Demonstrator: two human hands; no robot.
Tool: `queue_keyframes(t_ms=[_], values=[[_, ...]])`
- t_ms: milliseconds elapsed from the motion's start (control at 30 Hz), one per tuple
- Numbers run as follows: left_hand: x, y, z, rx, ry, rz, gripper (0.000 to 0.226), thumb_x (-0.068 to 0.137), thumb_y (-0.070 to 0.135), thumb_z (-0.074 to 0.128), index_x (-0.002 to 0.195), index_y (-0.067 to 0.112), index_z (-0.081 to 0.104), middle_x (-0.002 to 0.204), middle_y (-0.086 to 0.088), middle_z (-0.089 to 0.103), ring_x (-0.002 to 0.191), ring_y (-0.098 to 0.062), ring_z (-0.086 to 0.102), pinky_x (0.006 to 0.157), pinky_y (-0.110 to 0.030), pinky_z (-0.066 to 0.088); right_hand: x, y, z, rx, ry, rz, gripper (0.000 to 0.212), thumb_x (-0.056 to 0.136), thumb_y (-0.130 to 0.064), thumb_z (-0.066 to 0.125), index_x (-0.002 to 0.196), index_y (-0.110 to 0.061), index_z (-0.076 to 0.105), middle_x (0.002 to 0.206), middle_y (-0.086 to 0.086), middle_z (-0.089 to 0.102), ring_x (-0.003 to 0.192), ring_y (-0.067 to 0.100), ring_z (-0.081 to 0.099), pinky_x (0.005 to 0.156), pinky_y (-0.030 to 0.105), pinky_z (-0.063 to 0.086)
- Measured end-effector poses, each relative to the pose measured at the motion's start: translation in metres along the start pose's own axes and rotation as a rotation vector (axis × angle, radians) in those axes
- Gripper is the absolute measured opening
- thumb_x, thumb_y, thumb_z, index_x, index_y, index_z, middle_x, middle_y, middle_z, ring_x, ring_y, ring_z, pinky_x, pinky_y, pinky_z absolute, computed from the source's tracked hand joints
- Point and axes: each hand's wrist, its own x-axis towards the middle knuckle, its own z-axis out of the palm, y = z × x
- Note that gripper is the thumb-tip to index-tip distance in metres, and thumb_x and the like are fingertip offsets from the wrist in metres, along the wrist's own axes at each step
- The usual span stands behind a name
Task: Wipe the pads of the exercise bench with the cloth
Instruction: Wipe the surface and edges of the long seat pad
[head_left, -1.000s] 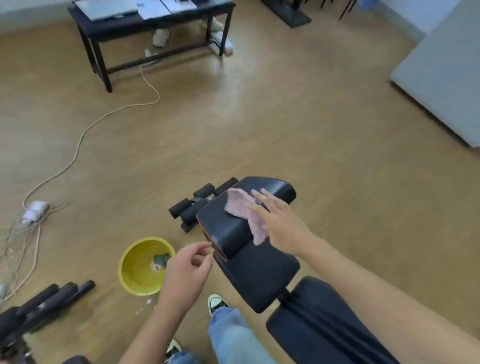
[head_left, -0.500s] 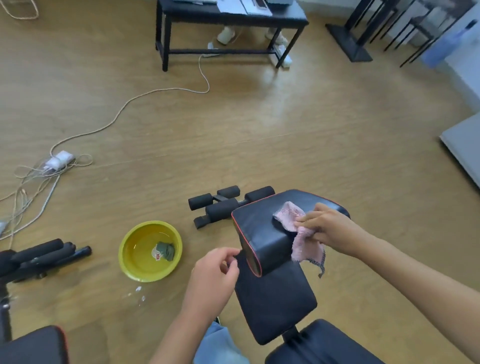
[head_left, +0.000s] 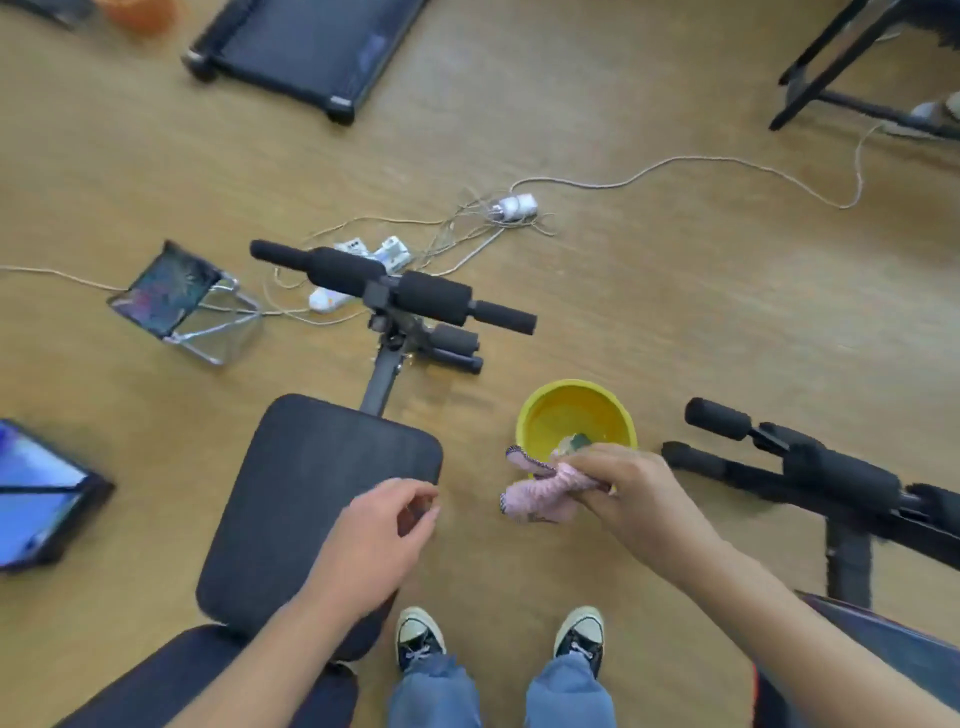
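Dangling bunched pink cloth (head_left: 543, 491), right hand (head_left: 631, 493) gripping

1. No text, label, brand, number or sign is showing clearly enough to be read anywhere in the head view.
2. A small patch is sitting at the near end of the treadmill (head_left: 311, 49), but it is blurring into pale smudges.
3. The two tablet screens (head_left: 161, 293) on the floor are glowing with coloured shapes only; nothing written on them is coming through.
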Motion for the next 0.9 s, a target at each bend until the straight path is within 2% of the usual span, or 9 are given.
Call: queue_keyframes(t_ms=[67, 133, 333, 467, 533, 667, 733, 800, 900], values=[[0.003, -0.056, -0.021, 0.033, 0.035, -0.052, 0.021, 0.087, 0.034, 0.067, 0.108, 0.035, 0.069, 0.093, 0.019, 0.067, 0.086, -0.003, 0.064, 0.080, -0.027, 0.055, 0.040, -0.013, 0.056, 0.031, -0.033, -0.043, 0.020, 0.085, -0.032, 0.053, 0.067, -0.025, 0.051, 0.061, -0.015, 0.046, 0.060, 0.010, 0.044, 0.056, 0.035, 0.040], [0.005, -0.110, -0.036, 0.052, 0.072, -0.123, 0.023, 0.084, 0.033, 0.070, 0.107, 0.036, 0.068, 0.093, 0.019, 0.066, 0.084, -0.002, 0.065, 0.079, -0.029, 0.056, 0.068, -0.025, 0.109, 0.050, -0.037, -0.047, 0.011, 0.086, -0.027, 0.061, 0.076, -0.028, 0.056, 0.066, -0.017, 0.054, 0.062, 0.007, 0.048, 0.058, 0.032, 0.039], [0.005, -0.236, -0.061, 0.125, 0.167, -0.400, 0.056, 0.079, 0.042, 0.074, 0.130, 0.034, 0.052, 0.121, 0.016, 0.054, 0.114, -0.007, 0.056, 0.095, -0.035, 0.050, 0.119, -0.023, 0.245, -0.009, 0.083, -0.092, 0.031, 0.089, 0.004, 0.060, 0.106, -0.020, 0.070, 0.108, -0.010, 0.067, 0.110, 0.017, 0.061, 0.082, 0.034, 0.053], [0.005, -0.285, -0.063, 0.240, 0.043, -0.541, 0.084, 0.080, 0.050, 0.070, 0.151, 0.026, 0.032, 0.146, 0.006, 0.041, 0.132, -0.018, 0.046, 0.104, -0.043, 0.046, 0.108, -0.011, 0.315, -0.108, 0.106, -0.113, 0.042, 0.098, -0.002, 0.057, 0.138, -0.011, 0.058, 0.147, 0.003, 0.053, 0.142, 0.024, 0.043, 0.112, 0.033, 0.038], [0.004, -0.296, -0.059, 0.216, -0.028, -0.580, 0.083, 0.081, 0.048, 0.071, 0.151, 0.025, 0.034, 0.144, 0.004, 0.044, 0.132, -0.020, 0.046, 0.105, -0.043, 0.044, 0.076, -0.011, 0.345, -0.113, 0.068, -0.249, 0.039, 0.100, -0.004, 0.050, 0.138, -0.002, 0.057, 0.148, 0.009, 0.051, 0.142, 0.024, 0.043, 0.113, 0.039, 0.039], [-0.001, -0.304, -0.053, 0.156, -0.051, -0.558, 0.062, 0.072, 0.046, 0.077, 0.129, 0.041, 0.052, 0.123, 0.012, 0.060, 0.111, -0.017, 0.059, 0.093, -0.045, 0.053, 0.024, -0.018, 0.368, -0.201, -0.295, -0.778, 0.039, 0.109, -0.013, 0.033, 0.136, -0.004, 0.060, 0.149, 0.007, 0.051, 0.143, 0.022, 0.042, 0.110, 0.038, 0.044], [0.000, -0.307, -0.051, 0.165, -0.032, -0.556, 0.061, 0.073, 0.039, 0.078, 0.129, 0.041, 0.052, 0.119, 0.012, 0.062, 0.107, -0.016, 0.061, 0.090, -0.043, 0.055, 0.050, -0.008, 0.351, -0.272, -0.259, -0.922, 0.036, 0.108, -0.009, 0.037, 0.134, -0.002, 0.061, 0.147, 0.008, 0.053, 0.141, 0.025, 0.045, 0.114, 0.041, 0.040], [0.001, -0.309, -0.051, 0.164, -0.001, -0.578, 0.064, 0.074, 0.034, 0.079, 0.131, 0.041, 0.052, 0.119, 0.010, 0.064, 0.104, -0.018, 0.063, 0.088, -0.042, 0.056, 0.090, 0.008, 0.324, -0.215, -0.154, -0.716, 0.035, 0.106, -0.004, 0.044, 0.138, -0.003, 0.057, 0.151, 0.000, 0.049, 0.144, 0.019, 0.041, 0.121, 0.037, 0.030], [0.002, -0.312, -0.049, 0.097, 0.067, -0.632, 0.067, 0.073, 0.027, 0.083, 0.131, 0.042, 0.054, 0.123, 0.006, 0.066, 0.107, -0.019, 0.064, 0.089, -0.039, 0.054, 0.125, 0.013, 0.313, -0.242, 0.102, -0.375, 0.034, 0.095, 0.004, 0.056, 0.128, 0.004, 0.063, 0.140, 0.014, 0.059, 0.135, 0.031, 0.051, 0.118, 0.045, 0.034]])
